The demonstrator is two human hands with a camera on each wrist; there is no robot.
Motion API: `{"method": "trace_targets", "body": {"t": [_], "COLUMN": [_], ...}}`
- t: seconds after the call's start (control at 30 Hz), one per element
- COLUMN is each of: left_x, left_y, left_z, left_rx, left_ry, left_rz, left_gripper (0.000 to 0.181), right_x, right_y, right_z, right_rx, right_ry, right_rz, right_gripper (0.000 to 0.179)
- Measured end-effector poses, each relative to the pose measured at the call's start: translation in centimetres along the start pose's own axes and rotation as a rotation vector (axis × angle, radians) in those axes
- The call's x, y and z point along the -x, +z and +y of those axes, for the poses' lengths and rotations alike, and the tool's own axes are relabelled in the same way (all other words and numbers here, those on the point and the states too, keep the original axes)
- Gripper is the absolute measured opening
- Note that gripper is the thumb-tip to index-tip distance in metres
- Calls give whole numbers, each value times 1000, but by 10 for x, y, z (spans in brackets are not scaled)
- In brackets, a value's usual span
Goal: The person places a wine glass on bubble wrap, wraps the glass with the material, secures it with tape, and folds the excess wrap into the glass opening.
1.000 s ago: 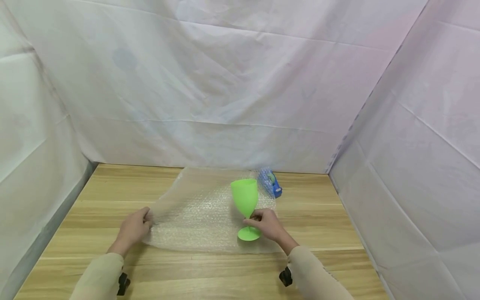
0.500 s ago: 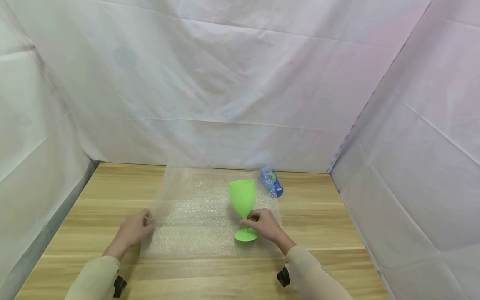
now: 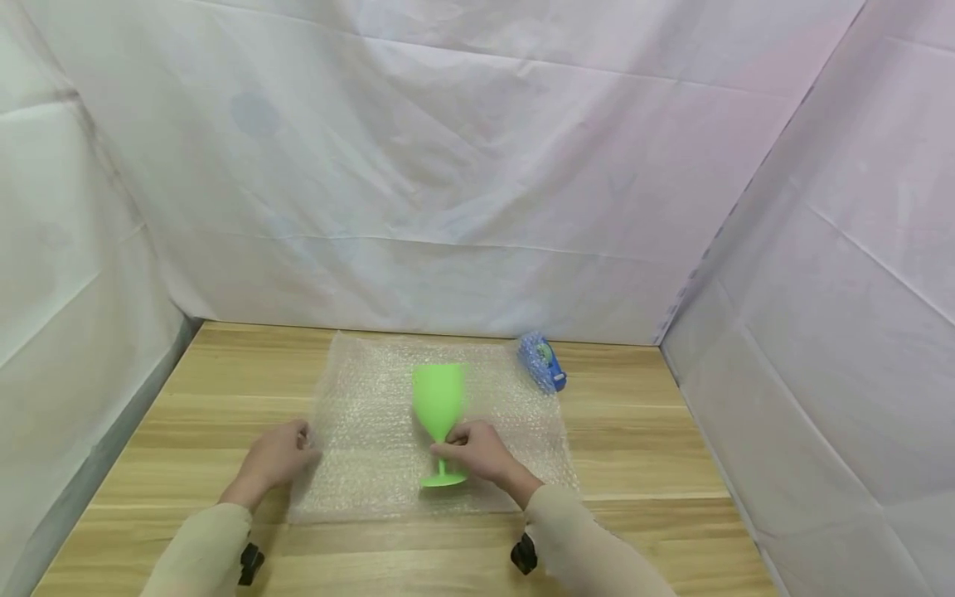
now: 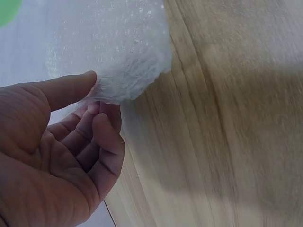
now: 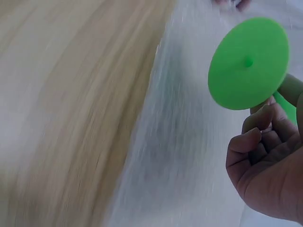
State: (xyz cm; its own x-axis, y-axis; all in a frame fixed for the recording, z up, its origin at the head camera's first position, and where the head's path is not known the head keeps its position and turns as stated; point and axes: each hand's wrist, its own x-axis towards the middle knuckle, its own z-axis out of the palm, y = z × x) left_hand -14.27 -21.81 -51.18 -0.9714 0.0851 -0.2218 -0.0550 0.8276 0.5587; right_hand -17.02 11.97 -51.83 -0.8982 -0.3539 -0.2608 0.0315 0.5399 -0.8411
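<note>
A bright green goblet (image 3: 438, 400) is held upright by its stem in my right hand (image 3: 483, 452), over the sheet of bubble wrap (image 3: 373, 414). From the right wrist view, the round foot of the goblet (image 5: 248, 64) faces the camera, and the fingers curl about the stem behind it. My left hand (image 3: 276, 458) is at the left edge of the bubble wrap. Its thumb and forefinger pinch that edge, seen close up in the left wrist view (image 4: 132, 71).
A blue tape dispenser (image 3: 557, 377), partly covered by a bluish piece of bubble wrap (image 3: 533, 355), stands at the back right. Pale cloth walls (image 3: 418, 166) enclose the wooden table (image 3: 634, 448) at the back and both sides.
My right hand has carried the goblet leftward, toward the middle of the bubble wrap. The sheet, raised on its left side before, has come down flatter. My left hand has shifted slightly.
</note>
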Motion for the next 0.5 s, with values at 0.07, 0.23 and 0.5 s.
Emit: {"method": "trace_targets", "body": {"t": [0.07,0.23,0.5], "left_x": [-2,-5,4], "left_y": [1,2,1], "left_z": [1,5,7], "left_rx": [-7,21,211], "left_ry": [-7,-25,-7], "left_rz": [-3,-10,-35], "left_gripper": [41,43,16], "right_x": [-1,-5,-2], "right_y": [9,30,42], "right_z": [-8,-19,-13], "right_rx": [-31,-62,-66], "right_ry": [14,13,8], "right_rz": [-24,-63,-51], "right_gripper": [28,28,27]}}
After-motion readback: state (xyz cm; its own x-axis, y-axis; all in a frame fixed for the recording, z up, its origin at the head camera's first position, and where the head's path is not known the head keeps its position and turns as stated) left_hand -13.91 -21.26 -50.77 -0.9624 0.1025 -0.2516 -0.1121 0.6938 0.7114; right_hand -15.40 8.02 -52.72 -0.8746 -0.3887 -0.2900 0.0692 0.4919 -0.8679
